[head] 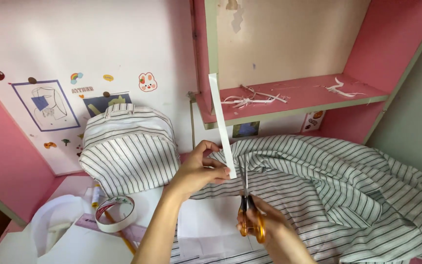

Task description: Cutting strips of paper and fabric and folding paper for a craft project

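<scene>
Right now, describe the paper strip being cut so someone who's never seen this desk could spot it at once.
Start at the pink shelf littered with paper scraps, above the striped fabric. In front of its left end a long white paper strip stands nearly upright, pinched at its lower end by the left hand, beside the orange-handled scissors. Unlike the curled scraps, it is straight and held up.

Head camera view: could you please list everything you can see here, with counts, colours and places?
Paper strip: one, white, upright, pinched in left hand.
Scissors: one, orange handles, in right hand.
Striped cloth: one, white and dark, right of desk.
Striped bag: one, against wall.
Tape roll: one, white, lower left.
Paper scraps: several, white, on pink shelf.
Wall stickers: several, coloured.
Left hand: one.
Right hand: one.
</scene>
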